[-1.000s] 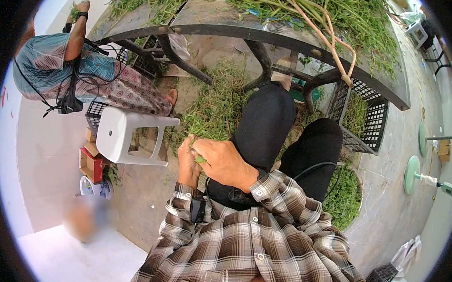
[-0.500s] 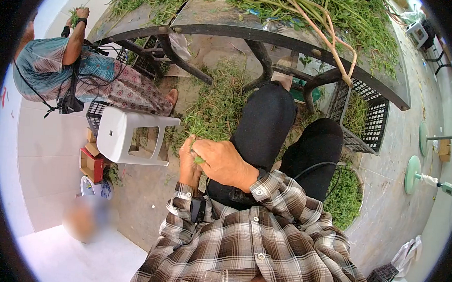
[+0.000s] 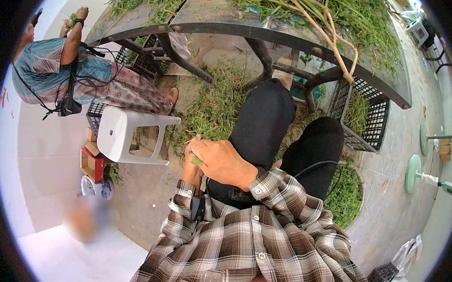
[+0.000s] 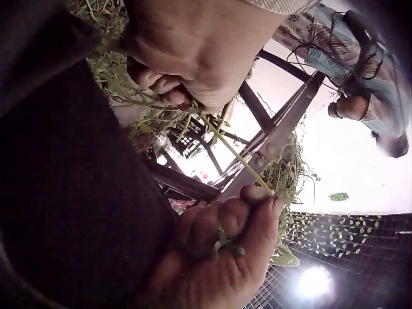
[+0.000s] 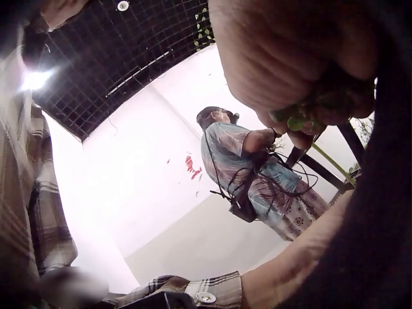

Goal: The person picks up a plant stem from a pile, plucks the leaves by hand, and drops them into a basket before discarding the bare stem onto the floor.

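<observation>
Close together above the lap, my left hand (image 3: 190, 172) and right hand (image 3: 222, 162) work on leafy greens. A thin green stem (image 4: 235, 153) runs taut between them in the left wrist view. The left hand pinches one end between thumb and forefinger, with a small sprig (image 4: 225, 244) showing against its curled fingers. The right hand's fingers curl round the other end. Green leaves (image 5: 299, 121) stick out under the right hand in the right wrist view, and a leaf (image 3: 196, 161) shows between the hands from above.
A table (image 3: 206, 19) ahead is heaped with greens (image 3: 352, 25); more greens (image 3: 212, 107) cover the floor below. A black crate (image 3: 375, 122) and a round container of greens (image 3: 344, 196) stand right. At left are a white stool (image 3: 118, 134) and another person (image 3: 62, 71) handling greens.
Both hands stay together, the left shifting slightly right and further behind the right hand. The other person's hands have moved a little.
</observation>
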The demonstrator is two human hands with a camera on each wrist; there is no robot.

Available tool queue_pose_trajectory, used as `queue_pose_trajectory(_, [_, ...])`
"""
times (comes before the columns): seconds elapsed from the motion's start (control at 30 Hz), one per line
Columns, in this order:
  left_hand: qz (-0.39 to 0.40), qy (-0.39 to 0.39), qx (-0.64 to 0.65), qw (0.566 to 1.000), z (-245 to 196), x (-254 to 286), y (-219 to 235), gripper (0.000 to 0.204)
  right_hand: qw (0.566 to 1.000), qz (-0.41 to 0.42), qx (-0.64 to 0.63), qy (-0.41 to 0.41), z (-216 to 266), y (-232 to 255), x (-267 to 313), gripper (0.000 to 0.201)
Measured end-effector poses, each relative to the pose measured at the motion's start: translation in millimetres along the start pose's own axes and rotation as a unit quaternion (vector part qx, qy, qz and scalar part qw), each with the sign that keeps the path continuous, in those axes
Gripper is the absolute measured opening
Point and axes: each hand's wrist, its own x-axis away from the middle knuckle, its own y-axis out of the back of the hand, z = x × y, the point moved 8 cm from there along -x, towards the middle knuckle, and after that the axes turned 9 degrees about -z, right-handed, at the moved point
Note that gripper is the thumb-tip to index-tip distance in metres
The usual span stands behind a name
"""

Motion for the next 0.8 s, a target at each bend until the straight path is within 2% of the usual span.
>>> queue_pose_trajectory(0.07, [-0.011, 0.008, -0.022, 1.000, 1, 0, 1, 0.017, 1.000, 0.004, 0.002, 0.000, 0, 0, 0, 0.029])
queue_pose_trajectory(0.17, [0.017, -0.007, -0.012, 1.000, 2, -3, -1, 0.016, 1.000, 0.021, -0.004, -0.018, -3, -1, -1, 0.030])
queue_pose_trajectory(0.23, [-0.043, 0.022, -0.028, 0.998, 0, 1, -1, 0.016, 1.000, 0.015, 0.000, -0.011, -3, 1, -1, 0.028])
queue_pose_trajectory(0.27, [-0.044, 0.022, -0.028, 0.998, 8, -12, 9, 0.016, 1.000, 0.015, 0.000, -0.011, -4, 1, -1, 0.028])
queue_pose_trajectory(0.3, [-0.003, 0.045, 0.006, 0.999, 25, -32, 21, 0.017, 1.000, 0.021, 0.002, -0.014, -4, 0, -1, 0.028])
queue_pose_trajectory(0.33, [0.038, 0.068, 0.041, 0.996, 28, -36, 14, 0.018, 0.999, 0.027, 0.004, -0.017, -5, -1, -1, 0.027])
queue_pose_trajectory(0.37, [0.038, 0.068, 0.041, 0.996, 30, -36, 16, 0.018, 0.999, 0.027, 0.004, -0.017, -5, -2, -1, 0.027])
queue_pose_trajectory(0.43, [-0.034, -0.004, -0.021, 0.999, 4, -16, 6, 0.020, 1.000, -0.023, -0.017, -0.003, -4, 4, -1, 0.021])
queue_pose_trajectory(0.5, [-0.011, 0.001, -0.014, 1.000, 24, -48, 30, 0.022, 0.998, -0.015, -0.043, -0.033, -8, 5, -3, 0.018])
queue_pose_trajectory(0.57, [0.011, 0.003, -0.007, 1.000, 23, -55, 31, 0.023, 0.996, -0.005, -0.072, -0.060, -14, 4, -5, 0.015])
queue_pose_trajectory(0.63, [-0.001, -0.044, -0.034, 0.998, 1, -44, 13, 0.025, 0.992, 0.053, -0.099, -0.060, -16, -3, -5, 0.011])
queue_pose_trajectory(0.67, [0.000, -0.044, -0.033, 0.998, -2, -40, 8, 0.025, 0.992, 0.053, -0.098, -0.059, -16, -2, -6, 0.011])
queue_pose_trajectory(0.73, [-0.043, -0.084, -0.079, 0.992, -9, -37, 10, 0.025, 0.982, 0.105, -0.138, -0.073, -16, -6, -5, 0.012])
queue_pose_trajectory(0.8, [-0.026, -0.105, -0.079, 0.991, -12, -37, 10, 0.024, 0.979, 0.107, -0.160, -0.067, -12, -2, -7, 0.014])
